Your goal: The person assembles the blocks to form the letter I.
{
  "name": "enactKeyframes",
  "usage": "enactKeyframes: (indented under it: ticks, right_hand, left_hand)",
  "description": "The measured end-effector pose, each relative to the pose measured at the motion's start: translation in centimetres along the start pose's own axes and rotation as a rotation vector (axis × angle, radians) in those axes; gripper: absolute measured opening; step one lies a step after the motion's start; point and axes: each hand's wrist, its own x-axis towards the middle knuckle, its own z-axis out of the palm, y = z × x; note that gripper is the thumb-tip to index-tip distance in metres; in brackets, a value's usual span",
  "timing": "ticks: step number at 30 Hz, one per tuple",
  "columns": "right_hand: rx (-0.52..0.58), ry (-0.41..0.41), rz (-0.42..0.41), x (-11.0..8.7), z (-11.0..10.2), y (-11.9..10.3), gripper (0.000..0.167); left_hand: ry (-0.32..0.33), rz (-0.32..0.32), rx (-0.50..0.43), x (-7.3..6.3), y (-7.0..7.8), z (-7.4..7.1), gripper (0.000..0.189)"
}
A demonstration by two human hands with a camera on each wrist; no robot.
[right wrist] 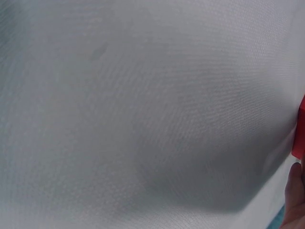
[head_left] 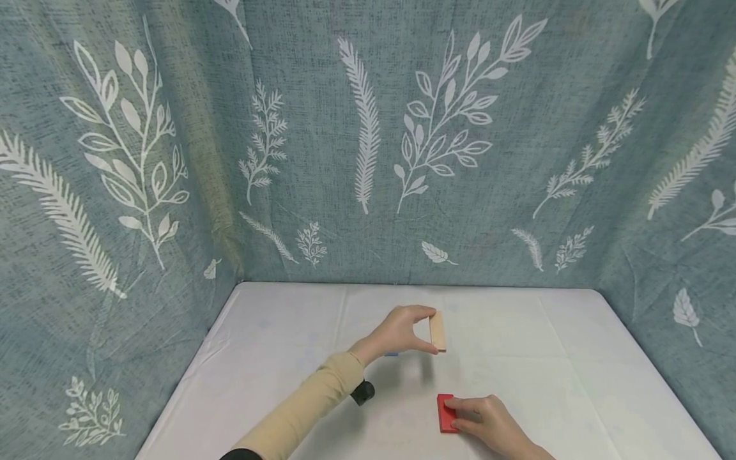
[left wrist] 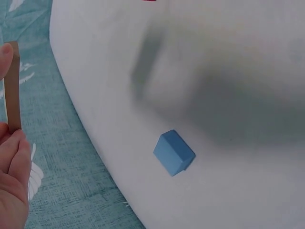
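Above the table, my left hand pinches a flat, pale wooden block by its two ends, thumb at one and fingertips at the other. The left wrist view shows the same wooden block edge-on, clear of the cloth. Nearer the front, a red rectangular block lies on the table. My right hand grips its right side with thumb and index finger; in the right wrist view only a bit of the red block shows. A blue block rests on the table beneath my left forearm, mostly hidden in the head view.
A white cloth covers the table. Teal curtains with white leaf prints stand behind it and at both sides. A black wrist camera sticks out below my left sleeve.
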Motion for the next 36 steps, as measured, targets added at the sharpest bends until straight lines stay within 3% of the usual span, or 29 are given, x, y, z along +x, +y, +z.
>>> enactKeyframes:
  ticks: [15,23,36]
  right_hand:
    - [-0.006,0.013,-0.02,-0.1,0.1,0.2,0.036]
    - [-0.011,0.03,-0.031,-0.1,0.2,0.2,0.036]
    - [-0.008,0.025,-0.029,-0.1,0.3,0.3,0.035]
  left_hand:
    - [-0.006,-0.053,-0.013,0.0,-0.3,0.9,0.075]
    - [-0.002,-0.037,-0.01,-0.1,-0.8,1.1,0.074]
    - [-0.001,-0.065,-0.034,-0.4,-1.2,1.8,0.074]
